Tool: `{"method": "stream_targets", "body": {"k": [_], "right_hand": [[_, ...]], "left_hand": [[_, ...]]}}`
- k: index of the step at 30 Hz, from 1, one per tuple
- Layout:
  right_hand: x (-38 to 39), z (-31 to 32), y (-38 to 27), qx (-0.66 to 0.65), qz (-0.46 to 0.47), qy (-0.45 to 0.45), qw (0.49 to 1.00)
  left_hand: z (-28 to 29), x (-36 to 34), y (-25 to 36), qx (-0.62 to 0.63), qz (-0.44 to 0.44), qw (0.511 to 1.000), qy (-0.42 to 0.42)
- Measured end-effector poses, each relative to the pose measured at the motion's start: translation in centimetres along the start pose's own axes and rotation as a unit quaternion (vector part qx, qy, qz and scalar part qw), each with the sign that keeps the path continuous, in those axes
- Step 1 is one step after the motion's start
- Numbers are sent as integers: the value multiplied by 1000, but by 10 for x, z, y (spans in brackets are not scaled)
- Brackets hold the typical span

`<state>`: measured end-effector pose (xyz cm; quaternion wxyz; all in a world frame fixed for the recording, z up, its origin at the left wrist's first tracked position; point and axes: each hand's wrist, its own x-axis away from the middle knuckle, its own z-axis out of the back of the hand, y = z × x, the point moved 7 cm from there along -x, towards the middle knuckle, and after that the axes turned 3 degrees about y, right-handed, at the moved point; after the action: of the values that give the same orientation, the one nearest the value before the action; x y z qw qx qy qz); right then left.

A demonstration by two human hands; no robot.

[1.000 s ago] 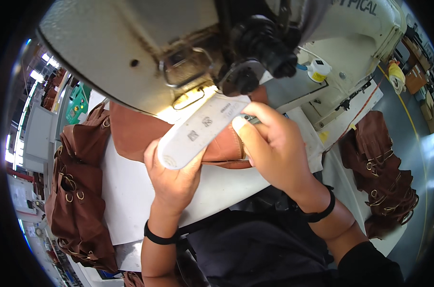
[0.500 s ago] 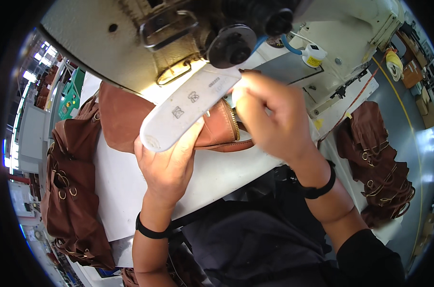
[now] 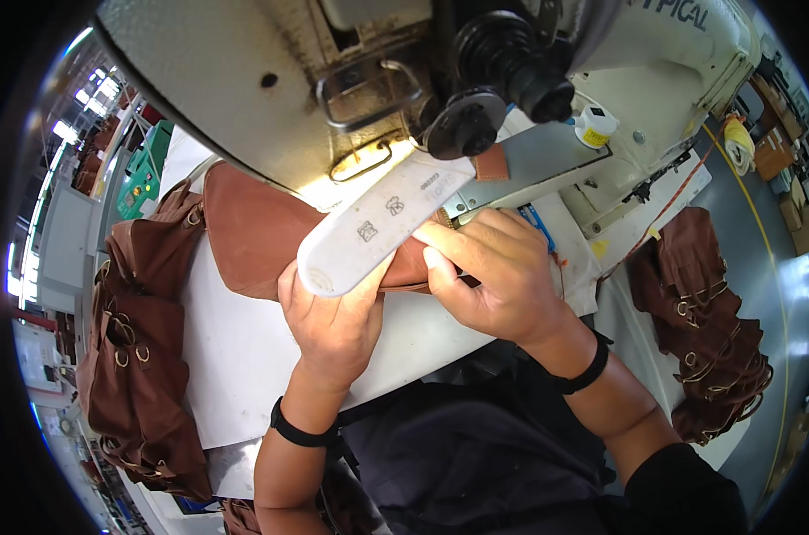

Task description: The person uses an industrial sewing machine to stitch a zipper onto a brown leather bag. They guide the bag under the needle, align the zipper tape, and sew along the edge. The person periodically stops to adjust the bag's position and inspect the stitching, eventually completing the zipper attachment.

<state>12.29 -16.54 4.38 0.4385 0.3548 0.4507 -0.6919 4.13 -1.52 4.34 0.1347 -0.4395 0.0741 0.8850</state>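
Observation:
A brown leather bag (image 3: pixel 254 234) lies on the white table under the sewing machine's head. My left hand (image 3: pixel 333 325) grips the bag's near edge, its fingertips partly covered by a white, round-ended cover (image 3: pixel 382 227) on the machine. To the right of that, my right hand (image 3: pixel 498 276) pinches the bag's near right part between thumb and fingers. A short bit of brass zipper (image 3: pixel 445 218) shows just above the right fingers. The needle area is hidden behind the white cover and the machine head (image 3: pixel 217 107). A small brown leather tab (image 3: pixel 492 164) sits beyond the cover's upper end.
Brown leather bags with brass rings (image 3: pixel 141 357) are heaped along the left side. Another brown leather pile (image 3: pixel 698 330) lies to the right. Black machine knobs (image 3: pixel 511 62) overhang the work. A small white bottle (image 3: pixel 595 127) stands on the machine, and a green control box (image 3: pixel 143 174) at far left.
My right hand has come down from the upper end of the white cover onto the bag's edge. The left hand keeps its grip. The whole view has shifted slightly.

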Motion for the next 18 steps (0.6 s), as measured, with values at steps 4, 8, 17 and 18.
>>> {"method": "stream_targets", "body": {"k": [4,8,17,18], "right_hand": [[-1,1,-1,-10,-12,-12,1000],[-5,0,-1,-13,-21,-5,1000],[-3,-1,-3,-32,-46,-12,998],[-4,-1,-3,-33,-48,-12,998]], "left_hand": [[-1,3,-2,10,18,1000,10],[-1,2,-5,19,27,999,12],[1,-2,-2,2,5,1000,12],[1,-3,-3,3,6,1000,10]]}}
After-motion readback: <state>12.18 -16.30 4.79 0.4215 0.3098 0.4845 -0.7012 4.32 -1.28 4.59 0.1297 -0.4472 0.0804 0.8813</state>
